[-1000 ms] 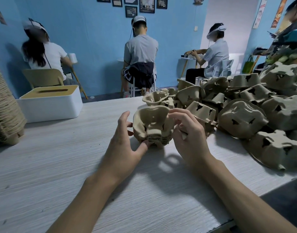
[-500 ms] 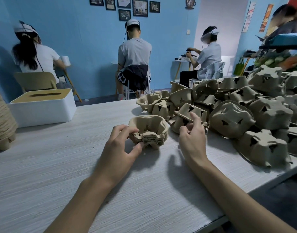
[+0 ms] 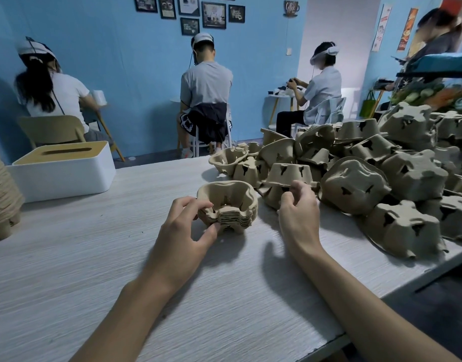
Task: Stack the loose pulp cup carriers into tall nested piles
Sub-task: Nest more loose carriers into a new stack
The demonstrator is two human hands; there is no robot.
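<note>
A short nested pile of brown pulp cup carriers (image 3: 231,205) stands open side up in the middle of the pale wooden table (image 3: 94,270). My left hand (image 3: 184,231) holds its left side, thumb low on the stacked rims and fingers on the top edge. To its right my right hand (image 3: 297,207) pinches the rim of a loose upside-down carrier (image 3: 287,173) at the near edge of a big heap of loose carriers (image 3: 381,178).
A white tissue box with a wooden lid (image 3: 62,168) sits at the left rear, and a wound rope object (image 3: 1,194) at the far left. The table's front edge runs diagonally at the lower right. Several people sit at the blue wall behind.
The nested pile came down from a tilted hold onto the table. My right hand left it and went right to a loose carrier in the heap, which now sits slightly higher in its fingers.
</note>
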